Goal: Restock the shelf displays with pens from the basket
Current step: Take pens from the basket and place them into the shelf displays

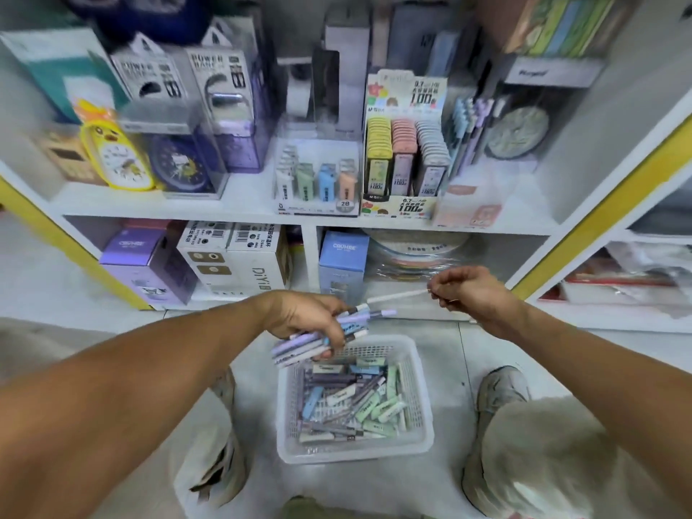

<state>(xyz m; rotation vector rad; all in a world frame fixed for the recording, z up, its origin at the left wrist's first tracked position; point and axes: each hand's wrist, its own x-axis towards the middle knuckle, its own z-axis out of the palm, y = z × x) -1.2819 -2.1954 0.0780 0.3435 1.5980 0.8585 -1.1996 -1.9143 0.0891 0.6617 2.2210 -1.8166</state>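
While my left hand point(310, 320) clutches the pen bundle point(318, 340) above the basket point(423, 406), my right hand point(468, 290) pinches one pen point(397, 296), its length pointing back at the bundle.

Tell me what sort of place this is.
Most likely a stationery or general goods shop. White shelves carry boxed retail stock: a display of pastel lead cases with printed header cards, power bank packs and alarm clocks. On the floor sits a basket of loose pens.
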